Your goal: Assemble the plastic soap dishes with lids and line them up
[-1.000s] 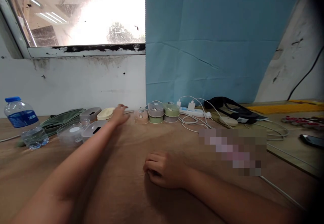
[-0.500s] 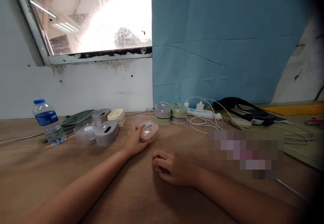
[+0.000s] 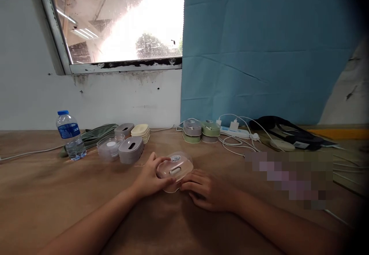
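A pink oval box (image 3: 173, 170) with a slotted top, a pale round label and a clear plastic cover sits on the table in front of me. My left hand (image 3: 151, 176) grips its left side, thumb along the near edge and fingers over the far side. At its near right edge is my right hand (image 3: 201, 189), with bent fingers pressed against it. Left of the hands stands a grey oval box (image 3: 131, 154) with a dark slot. Beside it lies a clear plastic cover (image 3: 103, 149). A stack of cream trays (image 3: 140, 130) stands behind.
Grey and green boxes (image 3: 192, 128) are stacked near the wall. A white power strip (image 3: 235, 132) with looping cables lies to their right, near a black strap-like item (image 3: 288, 134). A water bottle (image 3: 70, 135) and a green pouch (image 3: 99, 135) stand at left. A blurred patch covers part of the right.
My left hand has drawn the pink box nearer to me. My right hand, apart from it before, now touches its right edge. The view has shifted slightly left.
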`<state>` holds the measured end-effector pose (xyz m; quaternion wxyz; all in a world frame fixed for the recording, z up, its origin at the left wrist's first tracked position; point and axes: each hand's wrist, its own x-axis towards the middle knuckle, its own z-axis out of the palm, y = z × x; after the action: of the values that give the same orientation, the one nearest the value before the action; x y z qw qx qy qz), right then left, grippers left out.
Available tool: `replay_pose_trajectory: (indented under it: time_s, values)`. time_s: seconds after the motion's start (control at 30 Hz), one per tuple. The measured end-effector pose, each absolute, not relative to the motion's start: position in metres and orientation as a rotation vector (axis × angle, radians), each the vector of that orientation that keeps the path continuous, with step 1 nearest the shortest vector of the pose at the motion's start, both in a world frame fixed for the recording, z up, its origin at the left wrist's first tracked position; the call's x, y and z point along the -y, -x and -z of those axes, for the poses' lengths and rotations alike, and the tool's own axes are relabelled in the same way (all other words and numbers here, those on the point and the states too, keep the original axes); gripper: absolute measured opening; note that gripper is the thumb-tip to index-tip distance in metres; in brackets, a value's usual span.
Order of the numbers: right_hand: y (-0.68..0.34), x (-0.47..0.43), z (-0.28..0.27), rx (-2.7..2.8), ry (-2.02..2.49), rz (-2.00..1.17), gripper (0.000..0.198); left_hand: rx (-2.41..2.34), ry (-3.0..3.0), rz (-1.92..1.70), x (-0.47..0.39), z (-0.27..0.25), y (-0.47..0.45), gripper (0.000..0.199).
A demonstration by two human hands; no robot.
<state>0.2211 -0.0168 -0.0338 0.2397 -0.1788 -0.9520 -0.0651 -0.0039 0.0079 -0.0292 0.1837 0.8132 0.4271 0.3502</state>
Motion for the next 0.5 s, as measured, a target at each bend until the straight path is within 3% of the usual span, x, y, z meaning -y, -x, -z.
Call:
replay_pose_trajectory:
  time_s: [0.23, 0.5]
  values:
    - [-0.223, 0.020, 0.033, 2.610, 0.423, 0.288, 0.028, -1.276, -2.105, -1.179, -0.021, 0.032, 0.010, 0.037]
    - [-0.224, 0.024, 0.028, 2.675, 0.547, 0.240, 0.040, -1.214, -1.788, -1.108, -0.040, 0.044, 0.022, 0.041]
